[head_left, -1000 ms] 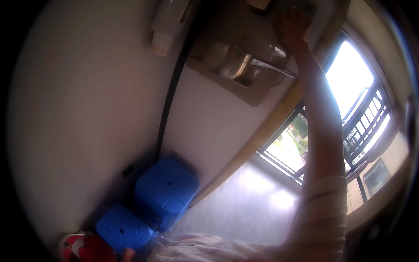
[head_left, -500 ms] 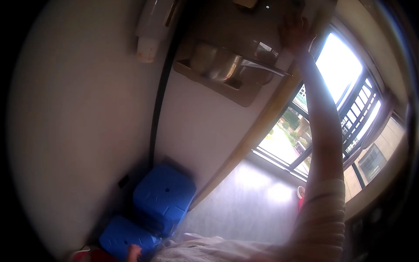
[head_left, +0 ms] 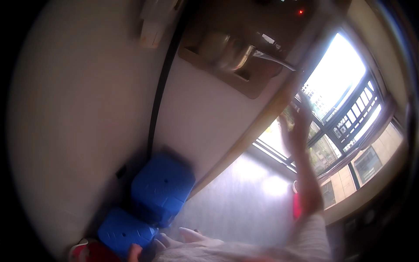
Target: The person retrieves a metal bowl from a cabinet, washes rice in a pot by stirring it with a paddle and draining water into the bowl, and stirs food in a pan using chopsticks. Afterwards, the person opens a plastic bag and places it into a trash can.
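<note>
The right hand (head_left: 297, 126) is raised on an outstretched arm, blurred, its fingers loosely parted and nothing seen held; a bright window (head_left: 338, 72) is partly covered by it. The left hand (head_left: 135, 251) is cut off at the near left, its grip impossible to tell. A metal pan (head_left: 238, 56) is set farther off, left of the right hand. Blue plastic steps (head_left: 159, 190) are seen beside the left hand.

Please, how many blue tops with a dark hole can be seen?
2. The upper blue top is by the end of the light counter; the lower blue top is beside a red item. Others may be hidden.
</note>
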`<action>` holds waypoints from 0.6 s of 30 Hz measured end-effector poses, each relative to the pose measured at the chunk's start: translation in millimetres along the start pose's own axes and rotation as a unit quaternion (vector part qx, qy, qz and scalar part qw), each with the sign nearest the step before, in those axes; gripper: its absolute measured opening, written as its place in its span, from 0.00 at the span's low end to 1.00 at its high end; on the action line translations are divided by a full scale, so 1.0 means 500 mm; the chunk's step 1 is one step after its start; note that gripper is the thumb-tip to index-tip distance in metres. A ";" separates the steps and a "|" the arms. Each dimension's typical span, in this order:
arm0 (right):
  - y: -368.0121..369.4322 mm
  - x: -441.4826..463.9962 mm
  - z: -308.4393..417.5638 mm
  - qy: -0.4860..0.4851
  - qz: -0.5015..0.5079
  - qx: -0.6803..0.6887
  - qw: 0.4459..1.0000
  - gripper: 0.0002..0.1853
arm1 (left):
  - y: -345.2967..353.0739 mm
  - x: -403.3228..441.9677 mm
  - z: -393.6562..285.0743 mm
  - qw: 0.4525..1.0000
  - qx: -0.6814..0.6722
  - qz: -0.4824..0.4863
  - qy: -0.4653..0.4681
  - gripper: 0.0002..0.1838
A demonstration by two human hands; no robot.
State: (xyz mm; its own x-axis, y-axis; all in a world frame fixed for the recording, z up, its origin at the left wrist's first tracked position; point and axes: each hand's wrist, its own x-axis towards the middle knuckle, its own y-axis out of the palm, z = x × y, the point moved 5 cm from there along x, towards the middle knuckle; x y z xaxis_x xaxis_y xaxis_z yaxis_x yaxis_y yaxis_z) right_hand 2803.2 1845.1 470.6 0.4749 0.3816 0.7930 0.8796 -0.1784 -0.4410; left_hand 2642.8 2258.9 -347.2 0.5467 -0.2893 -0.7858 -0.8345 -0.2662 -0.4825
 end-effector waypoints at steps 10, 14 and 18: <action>0.092 -0.617 0.096 0.267 0.338 0.203 0.880 0.15 | -0.109 -0.097 -0.075 0.973 -0.174 -0.052 -0.144 0.09; 0.051 -0.781 0.146 0.313 0.389 0.259 0.827 0.15 | -0.110 -0.127 -0.116 0.989 -0.099 -0.065 -0.091 0.08; -0.046 -0.959 0.161 0.387 0.383 0.292 0.786 0.15 | -0.056 -0.147 -0.147 0.993 -0.042 -0.065 -0.093 0.14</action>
State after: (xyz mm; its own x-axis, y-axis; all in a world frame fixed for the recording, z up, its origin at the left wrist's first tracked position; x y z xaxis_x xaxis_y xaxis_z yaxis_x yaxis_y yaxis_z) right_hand 2552.8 1739.2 66.7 0.9326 -0.3406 0.1194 0.2723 0.4467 -0.8523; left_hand 2631.2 2220.3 -247.2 0.6201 -0.0749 -0.7810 -0.7448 -0.3688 -0.5561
